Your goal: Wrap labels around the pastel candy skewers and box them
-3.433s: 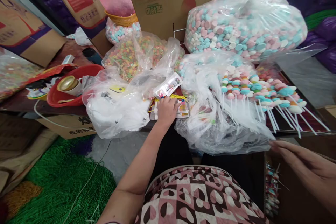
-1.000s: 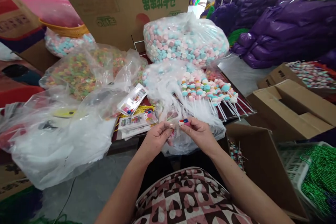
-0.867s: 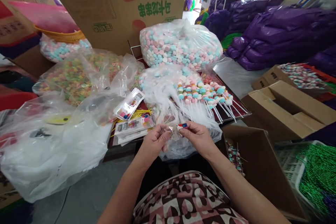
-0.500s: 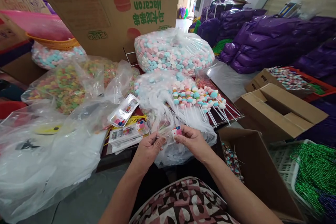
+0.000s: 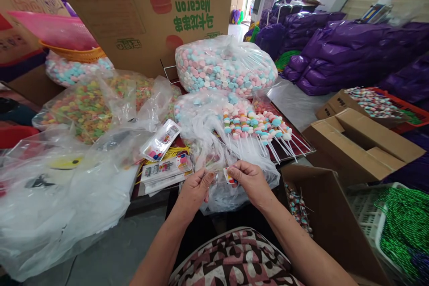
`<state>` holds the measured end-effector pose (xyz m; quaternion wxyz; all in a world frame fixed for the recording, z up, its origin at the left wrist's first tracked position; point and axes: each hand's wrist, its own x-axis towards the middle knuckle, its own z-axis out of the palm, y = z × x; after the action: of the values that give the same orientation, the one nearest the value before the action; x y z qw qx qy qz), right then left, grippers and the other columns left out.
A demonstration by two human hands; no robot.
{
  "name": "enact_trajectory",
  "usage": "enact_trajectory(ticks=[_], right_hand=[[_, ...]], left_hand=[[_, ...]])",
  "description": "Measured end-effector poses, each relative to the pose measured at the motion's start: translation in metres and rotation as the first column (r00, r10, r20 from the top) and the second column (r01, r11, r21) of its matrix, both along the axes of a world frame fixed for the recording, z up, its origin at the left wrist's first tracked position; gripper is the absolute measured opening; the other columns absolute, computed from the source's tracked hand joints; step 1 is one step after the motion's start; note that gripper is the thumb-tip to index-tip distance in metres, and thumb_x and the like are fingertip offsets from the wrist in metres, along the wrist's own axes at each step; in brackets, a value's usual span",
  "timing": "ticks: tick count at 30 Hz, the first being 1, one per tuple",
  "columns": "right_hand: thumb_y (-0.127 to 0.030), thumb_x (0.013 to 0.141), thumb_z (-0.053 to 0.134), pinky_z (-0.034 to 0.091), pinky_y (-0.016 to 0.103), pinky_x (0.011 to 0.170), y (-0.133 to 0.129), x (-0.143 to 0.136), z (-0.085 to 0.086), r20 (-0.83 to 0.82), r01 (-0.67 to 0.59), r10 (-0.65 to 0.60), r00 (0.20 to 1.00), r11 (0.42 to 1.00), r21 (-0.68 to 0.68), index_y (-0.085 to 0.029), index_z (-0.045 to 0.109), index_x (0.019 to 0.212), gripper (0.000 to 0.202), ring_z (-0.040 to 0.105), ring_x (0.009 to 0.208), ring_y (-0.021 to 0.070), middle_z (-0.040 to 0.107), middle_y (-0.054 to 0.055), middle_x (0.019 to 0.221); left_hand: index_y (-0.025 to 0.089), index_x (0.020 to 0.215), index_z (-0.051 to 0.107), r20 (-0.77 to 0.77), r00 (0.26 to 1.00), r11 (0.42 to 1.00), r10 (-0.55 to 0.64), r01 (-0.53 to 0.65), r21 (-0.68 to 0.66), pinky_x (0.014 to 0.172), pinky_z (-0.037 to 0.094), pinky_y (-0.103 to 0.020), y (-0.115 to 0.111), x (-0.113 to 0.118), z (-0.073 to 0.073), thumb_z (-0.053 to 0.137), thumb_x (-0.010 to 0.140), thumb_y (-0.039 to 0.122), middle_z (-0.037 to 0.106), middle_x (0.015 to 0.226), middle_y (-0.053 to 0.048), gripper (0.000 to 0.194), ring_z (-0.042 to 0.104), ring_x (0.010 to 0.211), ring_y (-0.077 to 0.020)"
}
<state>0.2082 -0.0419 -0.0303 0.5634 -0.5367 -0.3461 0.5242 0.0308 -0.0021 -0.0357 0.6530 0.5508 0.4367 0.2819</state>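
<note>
My right hand (image 5: pixel 252 182) pinches a small printed plastic bag (image 5: pixel 229 175), with a white, red and blue corner showing by the thumb. Opposite it, my left hand (image 5: pixel 195 191) is closed, thumb against fingers, on what looks like the clear end of the same bag. Both hands are just above the crumpled clear plastic (image 5: pixel 217 199) at the table's near edge. Left of them lies a stack of printed bags (image 5: pixel 166 169), with more printed bags (image 5: pixel 161 139) behind it. Marshmallow skewers (image 5: pixel 254 124) on white sticks rest beyond my right hand.
Behind the skewers stands a big bag of marshmallows (image 5: pixel 224 67). A bag of gummy candies (image 5: pixel 90 111) is at the left. An open carton (image 5: pixel 330 214) with wrapped skewers inside stands by my right forearm, near a white basket (image 5: pixel 372 219) of green strands.
The bag's printed corner has turned and sits lower against my right fingers. My left hand has rolled slightly, its thumb now higher. The whole view has shifted a little.
</note>
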Motion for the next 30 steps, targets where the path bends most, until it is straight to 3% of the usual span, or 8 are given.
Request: enact_trajectory(ticks=[7,10,12,14,16,18,22,30], right_hand=[[-0.055,0.086,0.056,0.036,0.023,0.045,-0.003,0.006,0.010,0.502,-0.042,-0.010,0.865,0.995,0.093,-0.020,0.050,0.047,0.053,0.044,0.045,0.0107,0.047,-0.002,0.044],[-0.049,0.090,0.052,0.040,0.023,0.050,0.001,0.035,0.031,0.654,-0.032,-0.096,0.750,0.983,0.181,-0.019,0.064,0.058,0.045,0.051,0.048,0.0121,0.057,-0.001,0.050],[-0.047,0.090,0.051,0.045,0.025,0.056,0.006,0.068,0.046,0.741,0.125,-0.287,0.608,0.955,0.268,-0.018,0.073,0.078,0.039,0.060,0.057,0.0148,0.068,0.003,0.066],[-0.045,0.091,0.051,0.048,0.028,0.068,0.015,0.104,0.058,0.856,0.256,-0.395,0.334,0.912,0.321,-0.017,0.077,0.088,0.038,0.067,0.076,0.0204,0.074,0.008,0.081],[-0.043,0.092,0.049,0.048,0.032,0.074,0.025,0.137,0.064,0.958,0.300,-0.263,0.113,0.928,0.219,-0.017,0.079,0.095,0.039,0.068,0.091,0.0265,0.076,0.012,0.096],[-0.047,0.092,0.050,0.049,0.035,0.076,0.035,0.159,0.062,1.000,0.356,0.010,0.019,0.934,-0.016,-0.019,0.079,0.101,0.042,0.069,0.096,0.0303,0.076,0.014,0.101],[-0.047,0.092,0.052,0.049,0.040,0.080,0.048,0.171,0.046,0.967,0.422,0.256,-0.018,0.878,-0.224,-0.018,0.080,0.104,0.042,0.069,0.098,0.0345,0.076,0.019,0.099],[-0.032,0.089,0.050,0.049,0.042,0.077,0.043,0.173,0.021,0.995,0.498,-0.002,0.100,0.866,-0.049,-0.015,0.080,0.102,0.037,0.069,0.091,0.0343,0.076,0.021,0.093]], left_hand=[[0.018,0.064,0.055,0.130,0.978,0.986,0.163,-0.157,-0.054,0.047,0.037,-0.023,0.000,0.013,0.003,0.068,0.072,0.067,0.031,0.043,0.010,0.052,0.031,0.039,-0.0050],[0.018,0.059,0.053,0.185,0.949,0.965,0.256,-0.241,-0.101,0.046,0.040,-0.023,0.003,0.015,0.005,0.070,0.069,0.069,0.029,0.043,0.010,0.054,0.026,0.037,-0.0036],[0.018,0.059,0.053,0.209,0.928,0.950,0.308,-0.290,-0.113,0.045,0.041,-0.023,0.004,0.015,0.006,0.072,0.067,0.068,0.032,0.044,0.010,0.054,0.026,0.036,-0.0026],[0.017,0.061,0.055,0.233,0.908,0.937,0.347,-0.327,-0.122,0.045,0.043,-0.022,0.004,0.014,0.005,0.074,0.066,0.066,0.034,0.046,0.010,0.053,0.027,0.036,-0.0022],[0.017,0.064,0.057,0.258,0.892,0.928,0.370,-0.347,-0.132,0.045,0.043,-0.022,0.004,0.013,0.004,0.076,0.067,0.063,0.034,0.046,0.011,0.050,0.027,0.036,-0.0022],[0.017,0.064,0.058,0.273,0.885,0.925,0.378,-0.352,-0.141,0.046,0.043,-0.022,0.003,0.011,0.002,0.076,0.068,0.061,0.033,0.045,0.011,0.048,0.027,0.037,-0.0024],[0.018,0.064,0.057,0.283,0.876,0.920,0.390,-0.359,-0.156,0.045,0.043,-0.021,0.003,0.009,0.002,0.077,0.068,0.059,0.031,0.043,0.011,0.046,0.027,0.036,-0.0023],[0.018,0.062,0.053,0.364,0.818,0.892,0.445,-0.365,-0.268,0.044,0.044,-0.022,0.005,0.006,0.009,0.081,0.065,0.055,0.031,0.040,0.012,0.047,0.028,0.034,-0.0030]])
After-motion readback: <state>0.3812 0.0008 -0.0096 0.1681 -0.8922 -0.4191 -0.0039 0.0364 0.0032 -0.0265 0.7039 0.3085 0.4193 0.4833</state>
